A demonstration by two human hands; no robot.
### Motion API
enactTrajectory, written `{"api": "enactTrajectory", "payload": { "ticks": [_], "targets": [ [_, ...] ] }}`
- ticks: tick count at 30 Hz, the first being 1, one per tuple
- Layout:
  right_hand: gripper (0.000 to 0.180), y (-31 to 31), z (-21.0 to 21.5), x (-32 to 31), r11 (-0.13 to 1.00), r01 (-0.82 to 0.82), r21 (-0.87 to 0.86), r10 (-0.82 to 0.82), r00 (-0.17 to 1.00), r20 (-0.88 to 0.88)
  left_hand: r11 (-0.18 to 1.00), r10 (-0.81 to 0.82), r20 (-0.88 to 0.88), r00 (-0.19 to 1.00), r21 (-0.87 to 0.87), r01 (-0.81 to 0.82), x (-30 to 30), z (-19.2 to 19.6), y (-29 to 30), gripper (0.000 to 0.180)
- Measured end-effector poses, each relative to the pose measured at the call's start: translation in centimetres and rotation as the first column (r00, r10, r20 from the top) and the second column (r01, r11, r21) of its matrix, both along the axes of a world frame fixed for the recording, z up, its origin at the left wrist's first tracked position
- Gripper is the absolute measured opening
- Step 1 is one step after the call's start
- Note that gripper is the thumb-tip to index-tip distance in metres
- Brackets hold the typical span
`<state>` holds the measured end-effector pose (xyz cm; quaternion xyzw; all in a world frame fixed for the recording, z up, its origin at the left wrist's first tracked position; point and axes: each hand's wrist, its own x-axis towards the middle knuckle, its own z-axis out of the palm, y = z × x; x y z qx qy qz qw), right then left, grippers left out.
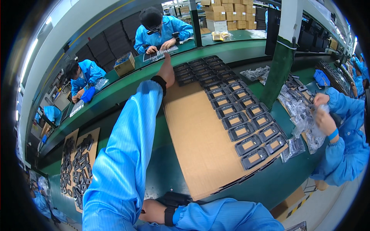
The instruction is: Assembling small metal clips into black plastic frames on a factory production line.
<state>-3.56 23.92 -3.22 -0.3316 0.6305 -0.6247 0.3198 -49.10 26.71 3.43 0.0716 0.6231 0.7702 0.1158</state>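
My left hand (167, 72) reaches far forward to the back left edge of a brown cardboard sheet (189, 142), its fingers seen edge-on and stretched out. Nothing shows in them. Beside it begin rows of black plastic frames (234, 120) with rectangular openings, laid along the sheet's far and right sides. Close to my body is my right hand (151, 211), at the near edge of the green table (162, 169). My left sleeve covers its fingers, so any hold is hidden. A dark object (175, 199) lies by the right wrist; its kind is unclear.
Cardboard with many small black parts (79, 165) lies at left. A green post (278, 73) rises at right. There, a co-worker's hands (323, 115) handle clear plastic bags (298, 111). Across a raised green ledge (115, 86), another person (162, 30) works.
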Motion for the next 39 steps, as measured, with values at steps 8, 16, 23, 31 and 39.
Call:
{"api": "enactTrajectory", "payload": {
  "ticks": [8,16,23,31,39],
  "targets": [
    [0.020,-0.7,-0.8,0.5,0.996,0.036,-0.081,-0.038,0.999,-0.023,0.948,0.055,-0.198,0.979,-0.299,-0.114,-0.3,0.1,-3.0,0.067],
    [0.022,-1.4,-2.4,1.0,0.984,0.057,-0.170,-0.067,0.996,-0.053,0.289,-0.449,-0.395,0.801,-0.913,-0.288,7.6,3.0,-1.5,0.107],
    [0.021,-0.1,-0.2,0.4,1.000,-0.010,-0.016,0.008,0.991,-0.131,0.153,-0.388,-0.450,0.804,-0.892,-0.425,8.4,1.8,0.3,0.106],
    [0.032,-0.5,-0.6,1.1,1.000,-0.022,0.019,0.025,0.980,-0.200,0.222,-0.290,-0.532,0.796,-0.846,-0.485,10.3,3.7,-1.0,0.103],
    [0.017,-0.2,-1.6,1.1,0.996,-0.094,-0.007,0.090,0.971,-0.223,0.772,-0.509,-0.718,0.474,-0.624,-0.116,29.3,11.9,-2.6,0.064]
  ]
}}
